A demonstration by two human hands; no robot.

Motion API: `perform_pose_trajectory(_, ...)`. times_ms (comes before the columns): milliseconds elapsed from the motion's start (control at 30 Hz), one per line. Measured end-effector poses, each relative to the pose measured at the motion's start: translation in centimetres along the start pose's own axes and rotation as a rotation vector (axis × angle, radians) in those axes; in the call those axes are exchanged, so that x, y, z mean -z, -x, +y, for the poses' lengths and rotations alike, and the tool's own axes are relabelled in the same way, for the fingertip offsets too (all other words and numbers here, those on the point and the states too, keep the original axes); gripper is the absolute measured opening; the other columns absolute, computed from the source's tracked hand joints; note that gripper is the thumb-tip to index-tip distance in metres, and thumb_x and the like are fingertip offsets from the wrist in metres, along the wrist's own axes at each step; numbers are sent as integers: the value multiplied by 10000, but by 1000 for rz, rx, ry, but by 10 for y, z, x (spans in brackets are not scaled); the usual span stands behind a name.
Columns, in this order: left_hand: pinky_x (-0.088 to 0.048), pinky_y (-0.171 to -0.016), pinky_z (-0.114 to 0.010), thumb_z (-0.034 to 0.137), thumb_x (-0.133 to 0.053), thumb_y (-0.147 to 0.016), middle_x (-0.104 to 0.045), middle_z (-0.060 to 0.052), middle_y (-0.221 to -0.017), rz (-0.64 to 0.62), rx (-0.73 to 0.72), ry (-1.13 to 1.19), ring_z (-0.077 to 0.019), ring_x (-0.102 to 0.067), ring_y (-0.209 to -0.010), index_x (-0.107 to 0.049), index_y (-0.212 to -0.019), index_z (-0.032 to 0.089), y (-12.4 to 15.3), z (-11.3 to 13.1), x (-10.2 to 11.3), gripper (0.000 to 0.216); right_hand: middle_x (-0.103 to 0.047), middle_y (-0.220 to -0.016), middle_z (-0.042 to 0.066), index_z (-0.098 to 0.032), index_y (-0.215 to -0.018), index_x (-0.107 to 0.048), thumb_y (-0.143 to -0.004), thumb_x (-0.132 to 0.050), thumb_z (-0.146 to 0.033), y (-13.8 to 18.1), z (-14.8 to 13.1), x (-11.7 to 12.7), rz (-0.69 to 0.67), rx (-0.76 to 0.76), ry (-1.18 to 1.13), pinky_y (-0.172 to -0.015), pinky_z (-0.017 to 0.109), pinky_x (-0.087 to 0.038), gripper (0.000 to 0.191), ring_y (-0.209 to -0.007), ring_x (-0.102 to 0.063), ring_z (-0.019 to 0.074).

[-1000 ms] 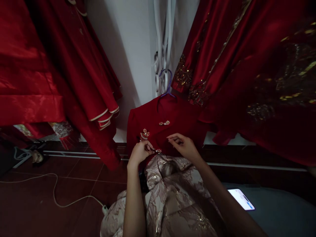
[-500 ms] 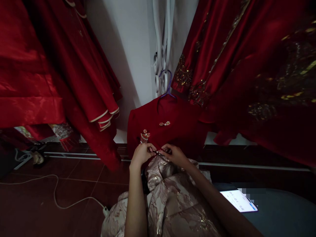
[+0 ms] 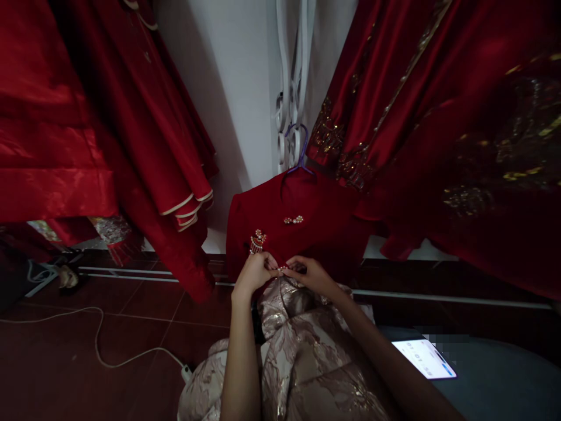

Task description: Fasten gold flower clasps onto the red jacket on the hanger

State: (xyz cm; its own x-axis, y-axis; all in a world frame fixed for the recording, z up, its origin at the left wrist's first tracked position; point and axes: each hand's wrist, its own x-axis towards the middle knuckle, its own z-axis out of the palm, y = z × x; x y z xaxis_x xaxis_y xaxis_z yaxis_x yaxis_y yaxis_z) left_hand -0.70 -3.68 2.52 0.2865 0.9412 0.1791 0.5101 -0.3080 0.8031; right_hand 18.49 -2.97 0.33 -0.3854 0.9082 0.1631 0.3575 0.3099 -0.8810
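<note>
A dark red jacket hangs before me on a purple hanger. Its front carries a pearled clasp below the neckline and a dangling beaded brooch to the left. Lower down, my left hand and my right hand meet at a second pearled clasp, each with thumb and fingers pinched on one side of it. The fingers partly cover this clasp, so whether it is fastened is hidden. Beneath the hands lies shiny beige brocade fabric with a floral pattern.
Red garments hang at left, and red satin garments with gold trim at right. A lit phone rests on a dark surface at lower right. A white cable crosses the tiled floor. A white metal rail runs low behind.
My fingers have drawn slightly closer together at the lower clasp, covering more of it. The view has shifted a little; the garments hang as before.
</note>
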Motion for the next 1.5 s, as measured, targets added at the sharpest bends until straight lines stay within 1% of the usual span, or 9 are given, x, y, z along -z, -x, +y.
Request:
perform_pose_trajectory(367, -456, -645, -217, 381, -717, -614, -643, -34, -732, 10, 25, 211, -116, -589, -680, -602, -787, 139, 0, 2, 0, 319, -689, -839, 53, -154, -865, -666, -718, -616, -400, 2, -6, 10, -26, -8, 0, -735, 277, -483, 291, -779, -627, 167)
perform_pose_trajectory(567, -500, -683, -243, 508, -572, -731, -637, -53, -843, 292, 162, 686, -101, -593, -702, -559, -917, 128, -15, -5, -7, 424, -663, -721, 26, -140, -825, -671, -679, -650, -363, 7, -14, 28, -191, -23, 2, -608, 224, -444, 268, -651, -583, 122)
perform_pose_trajectory(667, -506, -765, -270, 469, -559, -763, -649, -79, -897, 409, 234, 939, -105, -611, -759, -584, -946, 116, -21, -6, -11, 399, -651, -699, 14, -141, -817, -669, -669, -656, -367, 9, -17, 32, -240, -30, -13, -585, 214, -431, 270, -625, -566, 109)
perform_pose_trajectory(767, -487, -833, -272, 372, -617, -749, -664, -88, -954, 398, 240, 1110, -112, -625, -831, -615, -986, 127, -23, -5, -12, 342, -651, -704, 13, -139, -834, -664, -673, -654, -372, 9, -18, 31, -246, -43, -30, -580, 210, -425, 283, -618, -559, 102)
perform_pose_trajectory(967, -473, -826, -246, 270, -685, -679, -657, -78, -1052, 439, 243, 1206, -104, -621, -847, -652, -950, 146, -24, -4, -13, 300, -651, -710, 26, -125, -854, -655, -672, -656, -417, 9, -16, 26, -265, -63, -69, -563, 210, -419, 344, -614, -555, 102)
perform_pose_trajectory(1200, -469, -699, -237, 334, -675, -660, -647, -105, -1015, 581, 232, 1009, -125, -616, -792, -618, -887, 124, -30, -12, -27, 315, -639, -705, 35, -112, -858, -635, -664, -652, -462, 8, -15, 27, -299, -75, -74, -570, 229, -411, 400, -614, -552, 111)
perform_pose_trajectory(1300, -463, -672, -243, 318, -665, -686, -604, -82, -942, 789, 167, 662, -103, -584, -721, -545, -1008, 149, -32, -5, -27, 383, -626, -701, 27, -121, -836, -615, -682, -640, -426, 8, -14, 29, -313, -52, -61, -585, 230, -406, 342, -626, -545, 111)
perform_pose_trajectory(1367, -459, -717, -264, 303, -630, -734, -555, -77, -976, 853, 21, 315, -119, -556, -794, -530, -1035, 183, -33, 10, -23, 340, -609, -690, 16, -130, -818, -598, -695, -625, -383, 9, -13, 31, -325, -33, -36, -585, 226, -398, 283, -622, -529, 105)
perform_pose_trajectory(1500, -397, -880, -345, 316, -476, -854, -498, -74, -1046, 608, -301, -293, -181, -455, -1014, -584, -1015, 241, -43, 52, -7, 208, -584, -690, 2, -145, -804, -575, -711, -592, -337, 10, -15, 33, -329, -24, 3, -583, 221, -395, 213, -613, -509, 98)
